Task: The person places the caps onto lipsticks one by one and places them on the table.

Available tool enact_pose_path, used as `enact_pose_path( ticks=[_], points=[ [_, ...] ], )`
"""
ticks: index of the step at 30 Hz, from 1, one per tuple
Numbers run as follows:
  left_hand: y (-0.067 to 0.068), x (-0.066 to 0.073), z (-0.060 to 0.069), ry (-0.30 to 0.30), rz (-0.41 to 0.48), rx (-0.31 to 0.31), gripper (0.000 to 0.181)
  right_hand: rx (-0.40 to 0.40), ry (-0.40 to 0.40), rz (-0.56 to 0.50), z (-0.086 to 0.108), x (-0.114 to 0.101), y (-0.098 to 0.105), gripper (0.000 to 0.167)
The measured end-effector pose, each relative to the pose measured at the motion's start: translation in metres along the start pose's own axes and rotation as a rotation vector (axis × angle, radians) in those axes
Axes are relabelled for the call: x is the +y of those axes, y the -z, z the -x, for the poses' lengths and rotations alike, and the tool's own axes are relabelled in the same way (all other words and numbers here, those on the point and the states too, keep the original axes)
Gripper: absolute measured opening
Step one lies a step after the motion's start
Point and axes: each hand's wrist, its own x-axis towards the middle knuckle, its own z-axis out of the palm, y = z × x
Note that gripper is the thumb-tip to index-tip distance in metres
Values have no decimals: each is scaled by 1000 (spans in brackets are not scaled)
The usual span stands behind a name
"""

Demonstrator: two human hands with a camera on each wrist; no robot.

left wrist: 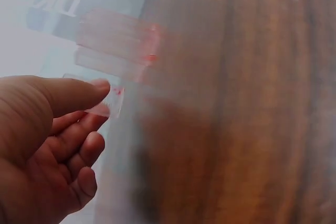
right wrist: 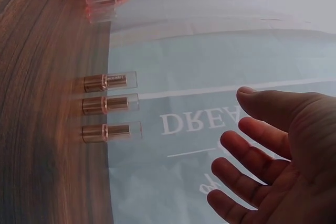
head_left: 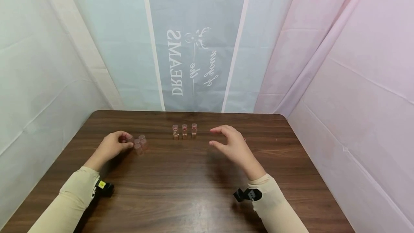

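Note:
At the left of the table, my left hand (head_left: 114,145) pinches a small clear plastic cylinder (left wrist: 116,102) between thumb and index finger. Several similar clear, pink-tinted cylinders (head_left: 138,149) stand close together just beside those fingertips; their exact kind is hard to tell. Three lipstick tubes (right wrist: 105,104) with rose-gold bodies and clear tops stand upright in a row near the far middle of the table. To the right of that row, my right hand (head_left: 233,145) is held with thumb and fingers apart, with nothing between them and not touching the tubes.
The dark wood table (head_left: 181,190) has rounded far corners. A blue-grey curtain (head_left: 197,17) with mirrored white lettering hangs behind it. Pale cloth walls (head_left: 365,82) stand at both sides. Each wrist carries a small black camera (head_left: 247,194).

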Motion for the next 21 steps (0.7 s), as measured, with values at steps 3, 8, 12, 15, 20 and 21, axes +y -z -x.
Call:
enact_pose_path(
  ticks=[3,8,12,15,20,21],
  points=[
    [10,7,5,-21,-2,72,36,-4,-7,-6,0,0,2,35],
    [18,36,9,-83,23,155,36,11,-11,-6,-1,4,7,35],
    [13,66,13,-142,55,158,33,24,-11,0,-1,6,13,37],
    [4,86,18,-171,110,123,30,26,-19,7,-1,8,15,36],
    [-11,112,26,-225,192,75,26,21,-26,8,0,8,16,36],
    [-14,117,28,-240,195,71,25,20,-23,7,0,7,16,37]
  ],
)
